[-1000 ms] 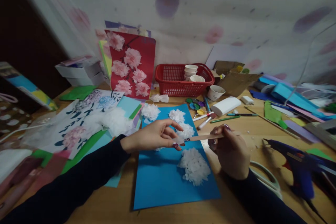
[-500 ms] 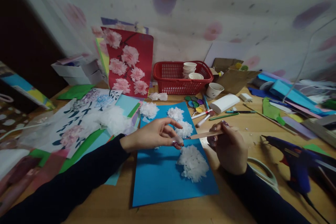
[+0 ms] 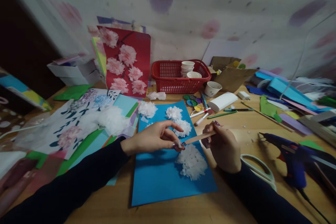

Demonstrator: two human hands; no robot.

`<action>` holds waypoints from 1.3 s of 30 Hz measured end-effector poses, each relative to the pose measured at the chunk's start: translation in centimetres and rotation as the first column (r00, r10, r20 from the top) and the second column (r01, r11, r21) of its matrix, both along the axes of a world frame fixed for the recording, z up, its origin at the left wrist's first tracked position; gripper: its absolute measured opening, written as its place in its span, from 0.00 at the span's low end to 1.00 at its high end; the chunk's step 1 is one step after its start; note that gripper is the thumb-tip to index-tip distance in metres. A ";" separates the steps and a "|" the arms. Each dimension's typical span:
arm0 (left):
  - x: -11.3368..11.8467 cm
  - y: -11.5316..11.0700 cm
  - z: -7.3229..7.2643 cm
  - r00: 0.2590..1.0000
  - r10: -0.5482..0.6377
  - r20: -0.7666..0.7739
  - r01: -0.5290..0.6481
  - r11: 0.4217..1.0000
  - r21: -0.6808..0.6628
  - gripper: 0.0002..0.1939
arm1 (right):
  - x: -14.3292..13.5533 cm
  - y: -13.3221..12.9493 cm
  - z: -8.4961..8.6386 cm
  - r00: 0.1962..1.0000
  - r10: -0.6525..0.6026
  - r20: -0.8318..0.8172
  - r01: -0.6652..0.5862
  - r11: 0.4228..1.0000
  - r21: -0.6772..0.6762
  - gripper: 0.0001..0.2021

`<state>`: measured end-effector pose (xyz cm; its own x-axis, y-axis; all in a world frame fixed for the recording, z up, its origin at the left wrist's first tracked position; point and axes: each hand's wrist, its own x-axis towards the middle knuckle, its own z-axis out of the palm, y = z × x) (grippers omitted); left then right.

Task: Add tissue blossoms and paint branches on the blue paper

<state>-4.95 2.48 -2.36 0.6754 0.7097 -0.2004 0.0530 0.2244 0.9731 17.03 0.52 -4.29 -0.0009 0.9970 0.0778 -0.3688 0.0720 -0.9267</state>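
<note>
In my right hand [image 3: 224, 147] is a flat wooden craft stick [image 3: 199, 137], pinched between thumb and fingers and pointing left. My left hand [image 3: 154, 136] hovers over the blue sheet [image 3: 154, 178], thumb and index finger pinched on a small whitish scrap [image 3: 180, 145], too small to make out well. The stick's tip meets these fingertips. On the blue sheet lie several white tissue paper flowers; the largest flower [image 3: 191, 162] sits just below my fingertips. Part of the sheet is hidden behind my left hand.
A blue glue gun [image 3: 294, 161] and scissors [image 3: 258, 171] lie right. Behind stand a red basket [image 3: 178, 85] with paper cups and a red card [image 3: 144, 59] with pink flowers. White tissue [image 3: 112, 120] and coloured papers spread left; markers [image 3: 202, 117] lie beyond the sheet.
My right hand has moved slightly left and the stick's tip has dropped to my left fingertips. My left hand stays nearly in place. The view has shifted a little.
</note>
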 end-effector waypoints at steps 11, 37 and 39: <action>0.1 -0.2 0.3 1.000 -0.013 -0.028 0.012 1.000 -0.029 0.21 | -0.3 0.0 -0.1 0.999 -0.029 0.017 0.029 1.000 -0.013 0.13; 2.2 0.0 1.1 0.927 0.234 -0.294 -0.132 0.935 0.329 0.29 | 1.5 1.2 -1.5 0.738 -0.344 0.581 0.040 0.881 0.471 0.17; 2.9 0.3 0.9 0.920 0.241 -0.310 -0.118 0.922 0.368 0.28 | 1.4 1.3 -1.5 0.716 -0.361 0.597 0.037 0.874 0.484 0.16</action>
